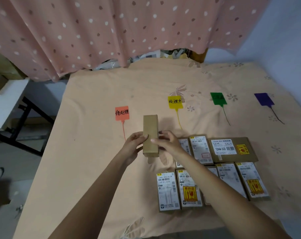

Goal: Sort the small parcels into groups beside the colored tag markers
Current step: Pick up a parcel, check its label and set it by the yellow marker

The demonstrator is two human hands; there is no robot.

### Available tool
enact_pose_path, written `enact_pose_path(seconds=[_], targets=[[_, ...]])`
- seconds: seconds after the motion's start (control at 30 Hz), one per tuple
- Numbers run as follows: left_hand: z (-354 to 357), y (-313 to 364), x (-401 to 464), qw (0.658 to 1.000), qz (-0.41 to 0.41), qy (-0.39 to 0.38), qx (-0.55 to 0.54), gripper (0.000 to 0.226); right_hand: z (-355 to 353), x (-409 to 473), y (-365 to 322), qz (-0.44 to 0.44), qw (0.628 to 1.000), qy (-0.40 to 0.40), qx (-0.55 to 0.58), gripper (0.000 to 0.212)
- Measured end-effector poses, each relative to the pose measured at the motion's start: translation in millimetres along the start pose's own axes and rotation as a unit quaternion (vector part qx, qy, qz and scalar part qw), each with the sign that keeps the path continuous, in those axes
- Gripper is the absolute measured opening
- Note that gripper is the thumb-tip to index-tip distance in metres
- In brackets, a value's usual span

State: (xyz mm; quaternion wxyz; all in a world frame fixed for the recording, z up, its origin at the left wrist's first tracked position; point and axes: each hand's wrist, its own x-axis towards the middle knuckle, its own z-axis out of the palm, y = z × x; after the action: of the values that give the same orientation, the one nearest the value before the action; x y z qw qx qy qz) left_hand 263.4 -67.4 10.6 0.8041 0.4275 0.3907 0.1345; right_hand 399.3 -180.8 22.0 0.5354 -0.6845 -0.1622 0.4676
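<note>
A plain brown parcel (150, 130) is held lifted above the cloth, long side pointing away from me, between the orange tag (122, 113) and the yellow tag (175, 102). My left hand (135, 145) grips its left side and my right hand (167, 143) grips its right side. A green tag (218, 98) and a purple tag (264, 99) lie further right. Several labelled parcels (200, 149) lie flat in two rows at the lower right, partly hidden by my right forearm.
The peach flowered cloth (94, 152) covers the table. A pink dotted curtain (111, 31) hangs behind. A white side table (6, 100) with black legs stands at the left, over the floor.
</note>
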Motion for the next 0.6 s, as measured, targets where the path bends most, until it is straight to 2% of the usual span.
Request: enact_pose_path(seconds=[0.07,0.1,0.2,0.27,0.33,0.37,0.47,0.53,0.6], targets=[[4,14,-2,0.999,-0.014,-0.047,0.016,0.064,-4,-7,-14,-0.01,0.999,-0.018,0.036,0.046],[6,17,-3,0.997,-0.011,-0.068,0.027,0.07,-6,-11,-22,-0.015,0.998,-0.033,0.056,0.044],[13,26,-8,0.996,0.006,-0.083,0.029,0.07,-6,-21,-42,-0.025,0.997,-0.05,0.057,0.046],[20,29,-11,0.998,0.008,-0.051,0.036,0.066,-4,-30,-52,-0.082,0.993,0.029,-0.079,0.057],[28,31,-13,0.999,0.013,-0.007,0.037,0.063,-2,-45,-62,-0.185,0.942,0.13,-0.248,0.059],[30,32,-14,0.999,0.017,0.014,0.037,0.065,1,-55,-67,-0.235,0.91,0.149,-0.307,0.056],[36,30,-15,0.998,0.033,0.04,0.021,0.079,16,-72,-69,-0.256,0.856,0.11,-0.434,0.056],[39,32,-18,0.999,0.039,0.037,-0.001,0.083,23,-70,-63,-0.236,0.849,0.1,-0.462,0.063],[41,37,-21,0.998,0.048,0.021,-0.019,0.056,24,-65,-63,-0.213,0.86,0.122,-0.447,0.068]])
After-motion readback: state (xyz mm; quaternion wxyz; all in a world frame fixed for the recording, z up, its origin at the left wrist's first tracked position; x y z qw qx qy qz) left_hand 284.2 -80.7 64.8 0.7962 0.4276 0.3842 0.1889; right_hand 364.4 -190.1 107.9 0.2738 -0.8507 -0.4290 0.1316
